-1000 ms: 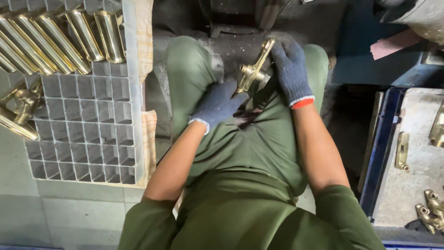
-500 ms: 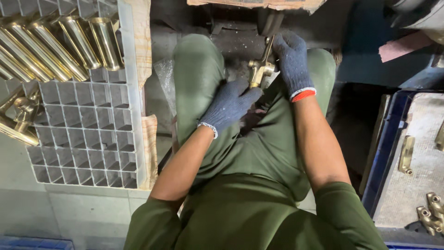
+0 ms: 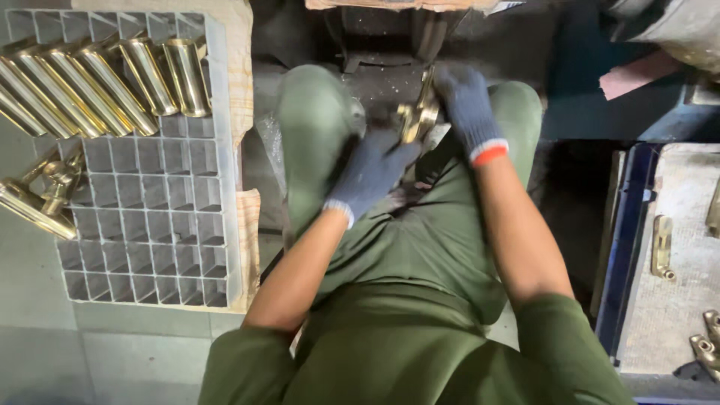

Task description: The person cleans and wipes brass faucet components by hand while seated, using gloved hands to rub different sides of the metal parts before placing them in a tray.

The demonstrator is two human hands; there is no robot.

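Over the lap, the gloved left hand [image 3: 373,174] and gloved right hand [image 3: 466,109] each close their grip on a brass fitting [image 3: 417,120] held between the knees. Farther left, a gridded tray [image 3: 161,225] carries polished brass tubes [image 3: 112,79].

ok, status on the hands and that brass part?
Left hand gripping shiny brass tube-shaped fitting from below. Right hand clasping its upper end. Fitting held over lap, between knees. Nothing blocking it.

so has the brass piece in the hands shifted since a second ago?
Yes. The brass piece has gone from tilted over the right thigh to more upright, further forward between the knees.
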